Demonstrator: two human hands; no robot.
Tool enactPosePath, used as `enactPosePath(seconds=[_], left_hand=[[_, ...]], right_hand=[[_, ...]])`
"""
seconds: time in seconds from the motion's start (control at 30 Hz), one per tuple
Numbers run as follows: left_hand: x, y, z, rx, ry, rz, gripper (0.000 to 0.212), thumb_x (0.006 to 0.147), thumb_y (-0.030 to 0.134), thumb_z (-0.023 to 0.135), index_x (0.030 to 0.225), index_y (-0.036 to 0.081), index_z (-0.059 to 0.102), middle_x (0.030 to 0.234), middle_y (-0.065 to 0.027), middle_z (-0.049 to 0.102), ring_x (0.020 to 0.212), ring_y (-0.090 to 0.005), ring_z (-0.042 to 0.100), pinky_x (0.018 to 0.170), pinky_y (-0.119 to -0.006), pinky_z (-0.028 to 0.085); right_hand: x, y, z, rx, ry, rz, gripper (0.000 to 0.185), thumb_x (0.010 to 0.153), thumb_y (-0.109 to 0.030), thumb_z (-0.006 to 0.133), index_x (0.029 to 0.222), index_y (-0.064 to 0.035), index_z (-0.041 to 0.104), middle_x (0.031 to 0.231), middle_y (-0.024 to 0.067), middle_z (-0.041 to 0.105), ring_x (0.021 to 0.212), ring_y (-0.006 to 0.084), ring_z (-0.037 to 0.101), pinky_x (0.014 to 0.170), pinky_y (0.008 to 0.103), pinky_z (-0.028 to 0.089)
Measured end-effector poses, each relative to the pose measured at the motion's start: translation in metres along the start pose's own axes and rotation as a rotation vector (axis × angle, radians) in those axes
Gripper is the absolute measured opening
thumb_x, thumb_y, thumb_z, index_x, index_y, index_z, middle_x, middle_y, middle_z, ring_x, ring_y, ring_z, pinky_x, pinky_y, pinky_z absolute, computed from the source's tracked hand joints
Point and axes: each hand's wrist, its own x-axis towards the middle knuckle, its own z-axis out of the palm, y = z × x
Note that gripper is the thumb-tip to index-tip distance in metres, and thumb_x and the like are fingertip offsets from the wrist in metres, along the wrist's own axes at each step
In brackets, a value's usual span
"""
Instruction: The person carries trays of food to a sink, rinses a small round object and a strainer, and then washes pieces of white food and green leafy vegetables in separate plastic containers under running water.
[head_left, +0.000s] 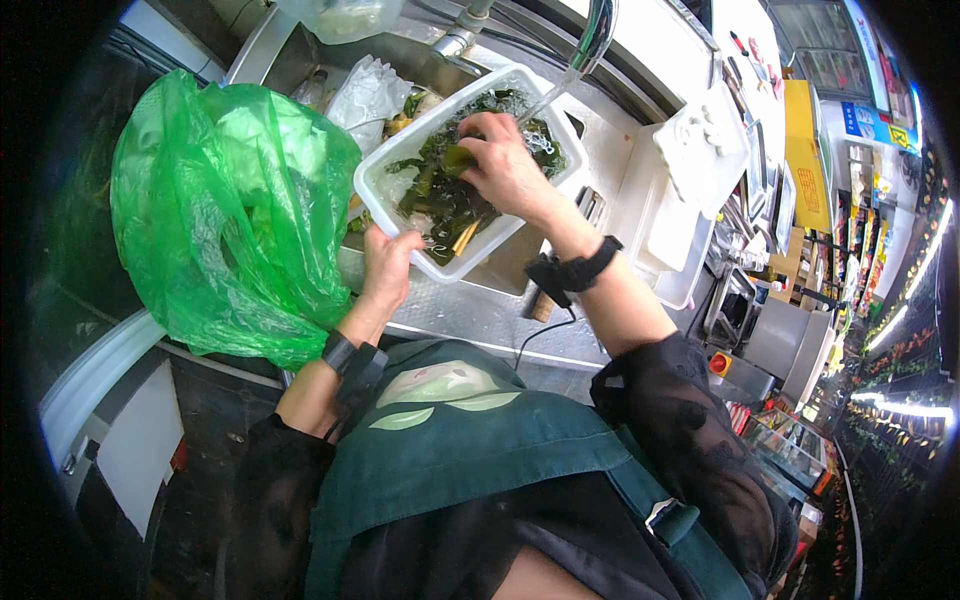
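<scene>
A white translucent plastic tub (466, 264) holds dark green seaweed (431, 191) in water. Its near left corner is in the grip of my left hand (388, 264), with the thumb over the rim. My right hand (501, 161) reaches into the tub and pinches a green piece of seaweed (456, 160) between thumb and fingers. From the chrome faucet (596, 37) a stream of water falls into the tub beside my right hand. A pale yellow stick-like piece (466, 237) lies among the seaweed near the front wall. The tub rests over a stainless steel sink (499, 279).
A full green plastic bag (240, 225) bulges at the left of the sink. Behind the tub, a crumpled white plastic bag (367, 97) and food scraps lie in the sink. White plastic containers (637, 202) stand on the right counter. A black cable (546, 328) hangs from my right wristband.
</scene>
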Motion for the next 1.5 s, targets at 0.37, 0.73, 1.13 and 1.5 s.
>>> enactPosePath(seconds=[0.37, 0.73, 1.13, 1.5], left_hand=[[0.004, -0.004, -0.002, 0.072, -0.023, -0.018, 0.007, 0.064, -0.002, 0.055, 0.066, 0.003, 0.051, 0.062, 0.0019, 0.05, 0.055, -0.0084, 0.047, 0.051, -0.024, 0.036], [-0.005, -0.007, -0.006, 0.041, 0.001, -0.068, 0.024, 0.064, -0.004, 0.053, 0.088, -0.002, 0.056, 0.081, -0.002, 0.056, 0.072, -0.0129, 0.055, 0.066, -0.026, 0.044], [-0.012, -0.012, 0.001, 0.062, -0.233, -0.332, 0.037, 0.086, 0.017, 0.062, 0.117, -0.001, 0.05, 0.111, -0.0084, 0.057, 0.096, -0.0184, 0.059, 0.074, -0.034, 0.057], [0.036, 0.067, 0.108, 1.41, -0.853, 0.708, 0.055, 0.08, 0.028, 0.064, 0.127, 0.006, 0.046, 0.126, -0.0191, 0.047, 0.12, -0.0357, 0.041, 0.1, -0.039, 0.037]], right_hand=[[0.006, 0.025, 0.032, -0.143, -0.192, 0.364, 0.068, 0.065, -0.006, 0.068, 0.128, -0.0173, 0.045, 0.129, 0.0249, 0.039, 0.12, 0.0438, 0.039, 0.089, 0.0516, 0.044], [-0.067, -0.026, -0.024, 0.0, 0.533, 0.377, 0.059, 0.065, -0.005, 0.074, 0.118, -0.0053, 0.049, 0.121, 0.0151, 0.047, 0.112, 0.0322, 0.048, 0.097, 0.0394, 0.039], [-0.106, -0.017, 0.062, 1.711, 0.771, 0.905, 0.046, 0.062, -0.001, 0.057, 0.107, -0.0016, 0.047, 0.09, 0.0049, 0.051, 0.082, 0.0164, 0.051, 0.077, 0.0298, 0.045], [-0.123, -0.015, 0.031, 1.763, 0.687, 0.829, 0.049, 0.061, 0.005, 0.051, 0.11, 0.0022, 0.049, 0.092, 0.0079, 0.058, 0.079, 0.0181, 0.057, 0.072, 0.0284, 0.049]])
